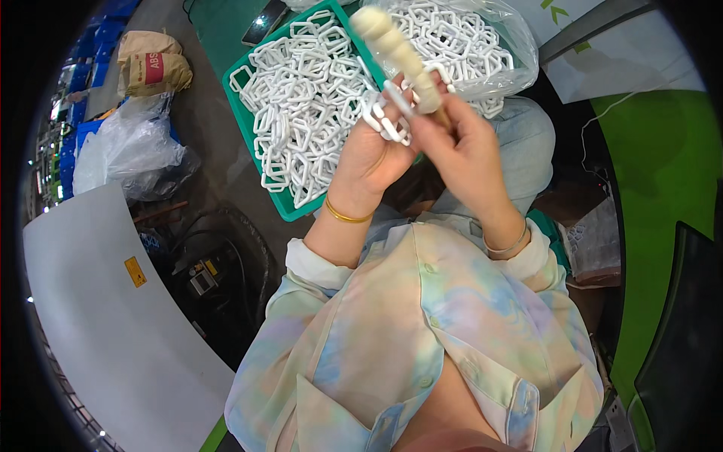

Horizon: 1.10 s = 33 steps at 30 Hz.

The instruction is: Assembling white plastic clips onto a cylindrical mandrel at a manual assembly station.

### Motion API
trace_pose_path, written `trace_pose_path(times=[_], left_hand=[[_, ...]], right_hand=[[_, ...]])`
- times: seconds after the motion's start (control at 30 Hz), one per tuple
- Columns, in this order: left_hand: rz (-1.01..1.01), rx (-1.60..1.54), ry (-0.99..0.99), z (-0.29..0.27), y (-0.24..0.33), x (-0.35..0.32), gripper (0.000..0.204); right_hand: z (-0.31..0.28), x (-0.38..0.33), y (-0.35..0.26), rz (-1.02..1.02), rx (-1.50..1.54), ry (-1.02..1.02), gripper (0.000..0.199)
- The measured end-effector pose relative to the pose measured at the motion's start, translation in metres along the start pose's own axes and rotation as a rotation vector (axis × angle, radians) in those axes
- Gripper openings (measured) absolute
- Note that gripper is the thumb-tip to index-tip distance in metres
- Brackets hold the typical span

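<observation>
My left hand point(376, 158) is closed around a few white plastic frame-shaped links point(388, 124), held above the lap. Close beside it, my right hand point(471, 154) grips the lower end of a knobbly cream-coloured stick-like tool point(399, 53), which points up and away to the left. Motion blurs the tool, and its exact kind cannot be made out. The fingers of both hands nearly meet around the links. Left of the hands stands a green plastic crate point(245, 124) full of similar white links point(309, 105).
A clear plastic bag point(520, 60) of white links lies beyond my hands. A phone point(265, 22) rests at the crate's far end. Further left are a brown paper sack point(154, 64), crumpled clear plastic point(132, 154) and a pale panel point(113, 316). A green surface point(655, 173) stands at right.
</observation>
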<state>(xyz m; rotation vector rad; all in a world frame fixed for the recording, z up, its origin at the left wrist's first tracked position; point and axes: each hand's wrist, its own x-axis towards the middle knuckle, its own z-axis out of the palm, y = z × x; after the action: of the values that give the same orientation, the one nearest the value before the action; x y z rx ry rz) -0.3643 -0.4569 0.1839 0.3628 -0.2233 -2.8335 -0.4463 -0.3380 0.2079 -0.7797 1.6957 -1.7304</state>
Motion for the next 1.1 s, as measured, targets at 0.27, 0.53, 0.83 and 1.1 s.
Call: trace_pose_path(times=[0.27, 0.53, 0.83, 1.1], left_hand=[[-0.022, 0.04, 0.065, -0.016, 0.012, 0.0, 0.037], [0.152, 0.12, 0.01, 0.021, 0.006, -0.006, 0.045], [0.157, 0.212, -0.033, 0.021, 0.008, -0.005, 0.049], [0.152, 0.194, -0.026, 0.025, 0.011, -0.007, 0.05]], right_hand=[[0.001, -0.013, -0.014, 0.0, 0.004, -0.026, 0.028], [-0.024, -0.004, 0.002, 0.004, -0.087, 0.216, 0.015], [-0.039, -0.013, 0.003, 0.009, -0.374, 0.198, 0.03], [-0.041, -0.012, -0.012, -0.058, -0.453, 0.19, 0.027]])
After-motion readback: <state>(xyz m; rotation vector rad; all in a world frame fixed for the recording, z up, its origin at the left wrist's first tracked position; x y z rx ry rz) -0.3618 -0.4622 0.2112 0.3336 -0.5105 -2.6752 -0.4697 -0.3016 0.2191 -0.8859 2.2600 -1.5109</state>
